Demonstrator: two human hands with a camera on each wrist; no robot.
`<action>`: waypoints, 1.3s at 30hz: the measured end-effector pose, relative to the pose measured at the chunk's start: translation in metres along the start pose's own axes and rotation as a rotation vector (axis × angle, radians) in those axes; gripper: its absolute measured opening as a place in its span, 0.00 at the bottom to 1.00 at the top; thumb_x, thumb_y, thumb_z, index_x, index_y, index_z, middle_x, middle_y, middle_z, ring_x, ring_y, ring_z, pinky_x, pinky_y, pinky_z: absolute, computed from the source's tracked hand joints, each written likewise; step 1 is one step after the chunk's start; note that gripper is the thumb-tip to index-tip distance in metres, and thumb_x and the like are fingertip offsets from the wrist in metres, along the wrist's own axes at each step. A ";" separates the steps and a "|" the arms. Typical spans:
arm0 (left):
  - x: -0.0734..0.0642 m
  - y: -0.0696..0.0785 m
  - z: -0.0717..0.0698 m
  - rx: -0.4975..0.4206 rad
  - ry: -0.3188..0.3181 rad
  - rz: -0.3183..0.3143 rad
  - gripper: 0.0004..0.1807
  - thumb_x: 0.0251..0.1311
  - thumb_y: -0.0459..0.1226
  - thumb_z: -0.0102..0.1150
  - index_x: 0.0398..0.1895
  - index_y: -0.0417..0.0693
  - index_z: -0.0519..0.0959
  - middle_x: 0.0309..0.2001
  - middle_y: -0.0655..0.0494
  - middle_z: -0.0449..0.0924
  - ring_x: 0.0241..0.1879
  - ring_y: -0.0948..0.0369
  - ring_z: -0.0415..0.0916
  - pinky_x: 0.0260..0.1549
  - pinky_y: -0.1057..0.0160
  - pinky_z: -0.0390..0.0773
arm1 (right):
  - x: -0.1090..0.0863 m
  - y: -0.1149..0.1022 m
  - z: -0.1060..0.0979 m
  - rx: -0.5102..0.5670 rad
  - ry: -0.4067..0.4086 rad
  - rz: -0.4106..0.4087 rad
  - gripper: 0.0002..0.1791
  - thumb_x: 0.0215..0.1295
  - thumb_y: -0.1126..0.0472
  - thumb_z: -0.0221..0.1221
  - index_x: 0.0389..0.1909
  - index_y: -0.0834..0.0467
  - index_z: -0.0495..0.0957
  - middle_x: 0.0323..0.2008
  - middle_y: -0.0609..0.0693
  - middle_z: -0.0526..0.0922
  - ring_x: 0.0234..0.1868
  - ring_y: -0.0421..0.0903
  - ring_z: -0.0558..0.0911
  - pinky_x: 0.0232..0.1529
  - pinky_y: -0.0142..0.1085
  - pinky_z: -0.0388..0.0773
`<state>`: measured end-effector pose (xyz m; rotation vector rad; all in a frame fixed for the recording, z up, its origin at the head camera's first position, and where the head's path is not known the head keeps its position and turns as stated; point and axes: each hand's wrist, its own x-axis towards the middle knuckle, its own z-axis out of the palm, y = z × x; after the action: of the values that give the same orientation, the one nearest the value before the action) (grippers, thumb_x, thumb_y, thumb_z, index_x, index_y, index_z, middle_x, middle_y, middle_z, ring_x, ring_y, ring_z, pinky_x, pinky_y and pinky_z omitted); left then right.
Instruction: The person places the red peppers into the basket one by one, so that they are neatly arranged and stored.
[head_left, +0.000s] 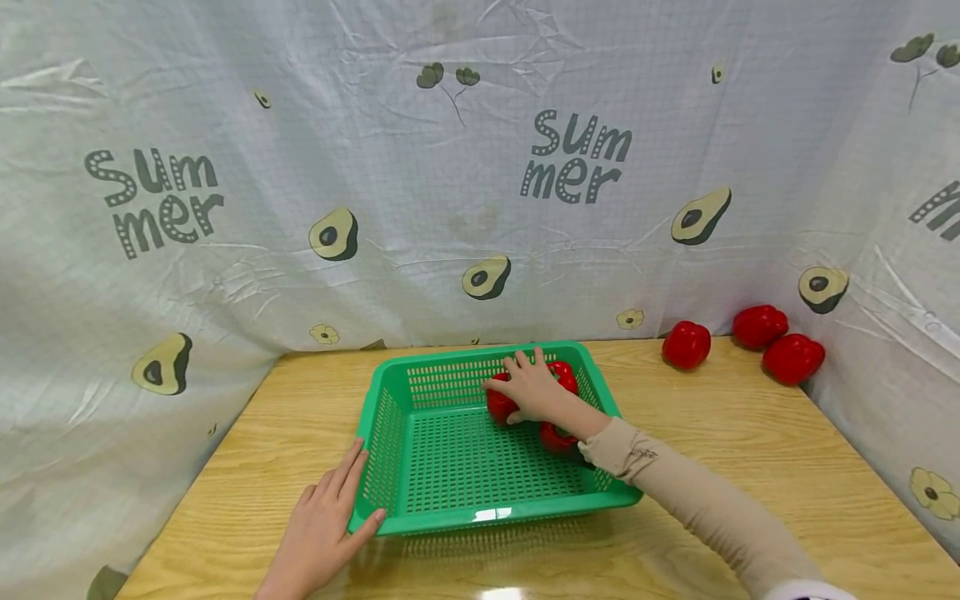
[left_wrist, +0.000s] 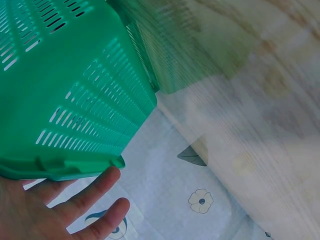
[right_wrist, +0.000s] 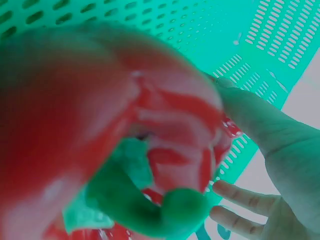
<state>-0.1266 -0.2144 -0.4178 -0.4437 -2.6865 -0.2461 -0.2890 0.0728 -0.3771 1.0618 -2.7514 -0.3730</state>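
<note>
A green plastic basket (head_left: 491, 521) stands on the table, its slotted wall (left_wrist: 100, 100) large in the left wrist view. At its left front corner my left hand (head_left: 322, 512) rests against the rim, fingers straight and thumb near the front edge. My right hand (head_left: 536, 392) reaches into the basket's back right part with fingers spread. It touches a red bell pepper (head_left: 498, 407). Another bell pepper (head_left: 564, 377) lies behind that hand, and one more (head_left: 557, 439) below its wrist. In the right wrist view a bell pepper (right_wrist: 175, 115) with a thick green stem hides part of the hand.
Three more red bell peppers lie on the wooden table (head_left: 712, 433) at the back right: one apart (head_left: 686, 345), a pair (head_left: 760, 326) close together by the corner. A white cloth (head_left: 405, 192) printed with avocados and lettering hangs behind the table and along its sides.
</note>
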 end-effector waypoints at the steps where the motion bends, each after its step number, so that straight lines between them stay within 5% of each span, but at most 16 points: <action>1: 0.000 0.000 0.000 0.001 0.002 0.001 0.39 0.51 0.51 0.56 0.63 0.40 0.61 0.65 0.47 0.58 0.49 0.48 0.72 0.37 0.46 0.73 | -0.001 0.000 -0.002 0.002 0.006 -0.002 0.36 0.45 0.40 0.63 0.58 0.39 0.65 0.52 0.57 0.68 0.53 0.56 0.65 0.54 0.60 0.58; 14: 0.000 0.000 0.001 0.007 0.006 0.013 0.39 0.50 0.51 0.57 0.62 0.39 0.61 0.65 0.46 0.59 0.48 0.48 0.73 0.35 0.46 0.73 | -0.028 0.010 -0.031 0.063 0.174 -0.034 0.33 0.45 0.43 0.64 0.55 0.42 0.69 0.47 0.55 0.71 0.47 0.52 0.66 0.51 0.57 0.59; 21: 0.001 0.000 0.001 0.001 0.009 0.018 0.39 0.50 0.50 0.57 0.62 0.39 0.61 0.65 0.46 0.59 0.48 0.48 0.73 0.35 0.47 0.73 | -0.053 0.026 -0.039 0.046 0.180 -0.001 0.32 0.46 0.41 0.63 0.55 0.41 0.69 0.47 0.53 0.70 0.47 0.52 0.65 0.49 0.56 0.59; 30: 0.002 -0.002 0.001 0.000 0.005 0.020 0.39 0.51 0.50 0.57 0.62 0.39 0.60 0.65 0.45 0.58 0.48 0.47 0.73 0.37 0.46 0.73 | -0.086 0.052 -0.033 0.102 0.256 0.028 0.29 0.44 0.45 0.65 0.51 0.45 0.72 0.44 0.55 0.72 0.48 0.54 0.66 0.47 0.57 0.57; 39: 0.002 -0.001 0.001 0.007 0.002 0.025 0.39 0.50 0.51 0.56 0.62 0.38 0.61 0.65 0.45 0.59 0.48 0.47 0.73 0.36 0.47 0.74 | -0.106 0.086 -0.002 0.093 0.444 0.028 0.26 0.43 0.52 0.67 0.48 0.49 0.75 0.40 0.55 0.75 0.42 0.53 0.70 0.42 0.53 0.59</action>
<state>-0.1291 -0.2150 -0.4179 -0.4745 -2.6769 -0.2300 -0.2659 0.2058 -0.3571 0.9842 -2.3999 0.0002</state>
